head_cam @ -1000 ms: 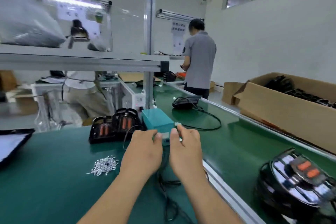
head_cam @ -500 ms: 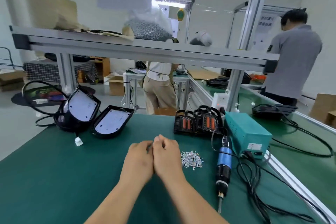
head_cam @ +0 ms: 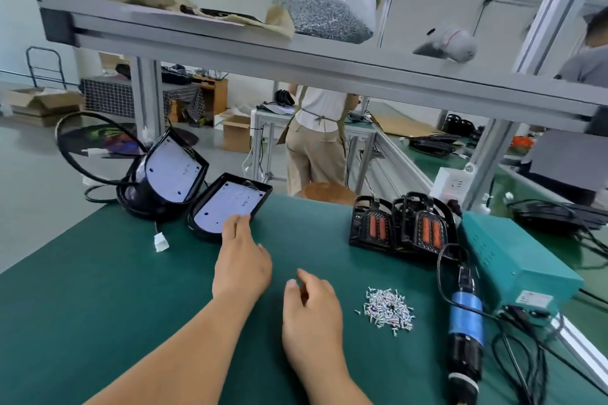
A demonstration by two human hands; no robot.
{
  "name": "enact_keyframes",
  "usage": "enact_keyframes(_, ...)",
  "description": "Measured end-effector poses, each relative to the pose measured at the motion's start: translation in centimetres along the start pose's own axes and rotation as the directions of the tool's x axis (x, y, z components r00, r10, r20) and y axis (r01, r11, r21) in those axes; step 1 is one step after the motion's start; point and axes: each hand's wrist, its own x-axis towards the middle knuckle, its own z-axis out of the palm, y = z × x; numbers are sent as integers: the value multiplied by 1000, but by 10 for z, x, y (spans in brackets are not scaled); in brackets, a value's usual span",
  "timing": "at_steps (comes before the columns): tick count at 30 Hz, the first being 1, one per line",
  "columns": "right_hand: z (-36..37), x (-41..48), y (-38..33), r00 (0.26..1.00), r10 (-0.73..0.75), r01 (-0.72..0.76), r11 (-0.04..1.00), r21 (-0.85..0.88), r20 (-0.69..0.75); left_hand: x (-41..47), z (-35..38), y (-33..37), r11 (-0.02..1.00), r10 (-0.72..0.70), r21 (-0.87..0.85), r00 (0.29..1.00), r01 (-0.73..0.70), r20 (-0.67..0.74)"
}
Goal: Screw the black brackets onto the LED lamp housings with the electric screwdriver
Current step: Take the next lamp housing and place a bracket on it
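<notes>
Hands: your left hand (head_cam: 241,268), outstretched, at lamp housing (head_cam: 227,204); right hand (head_cam: 312,316) loose, empty.
Risk: you could nudge it off the table (head_cam: 98,306) at the far edge.

A single wide-angle camera, worn on the person's head, is looking forward and down over the green worktable (head_cam: 98,306). It is sitting close: both forearms are showing from the bottom edge, with the left hand (head_cam: 241,268) and right hand (head_cam: 312,312) lying in the lower middle of the frame. The lens is facing the table's far edge and the workshop floor beyond. The aluminium shelf rail (head_cam: 296,64) is crossing the upper frame on a slant, and the electric screwdriver (head_cam: 467,316) is lying at lower right.
</notes>
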Motion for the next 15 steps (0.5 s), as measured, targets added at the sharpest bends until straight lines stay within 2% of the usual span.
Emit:
enact_keyframes(2, 1, 1, 2, 1000, 1, -1, 1000, 15, 7, 9, 0, 0, 999, 7, 37, 1000, -6, -16)
enact_keyframes(5, 1, 1, 3, 1000, 7, -7, 999, 43, 0, 14, 2, 1, 995, -60, 81, 998, 60, -4)
enact_keyframes(8, 0, 0, 3, 1000, 22, -23, 998, 56, 1, 8, 3, 2, 968, -109, 229, 994, 102, 17)
enact_keyframes(13, -3, 1, -1, 999, 35, -35, 999, 24, 8, -15, -2, 9, 945, -79, 321, 996, 63, 36)
enact_keyframes(15, -4, 3, -2, 997, 72, -72, 997, 41, 0, -32, -6, 14, 958, -63, 281, 998, 55, 21)
